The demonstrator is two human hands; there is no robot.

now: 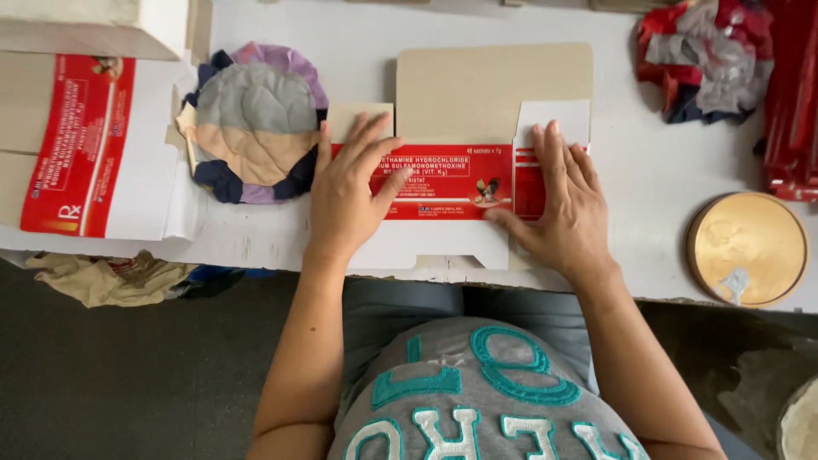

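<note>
At the far left of the white table (pixel 665 153) lies a stack of flat red-and-white cartons (pixel 81 145), with a white box (pixel 85 25) above it at the top edge. Just beside the stack sits a round quilted patchwork pad (pixel 251 123) in grey, tan, purple and navy. Below the table edge, crumpled cloth (pixel 102 277) hangs in shadow. Next comes the left hand (pixel 345 192), fingers spread and pressed flat on the left end of an unfolded red-and-white carton blank (pixel 452 183), which lies in the middle of the table near its front edge, brown inner flaps turned up behind. The right hand (pixel 567 204) lies flat and open on the blank's right end, gripping nothing. Further right rests a round gold lid (pixel 748 247), and at the top right a heap of crumpled red and silver wrappers (pixel 707 55).
</note>
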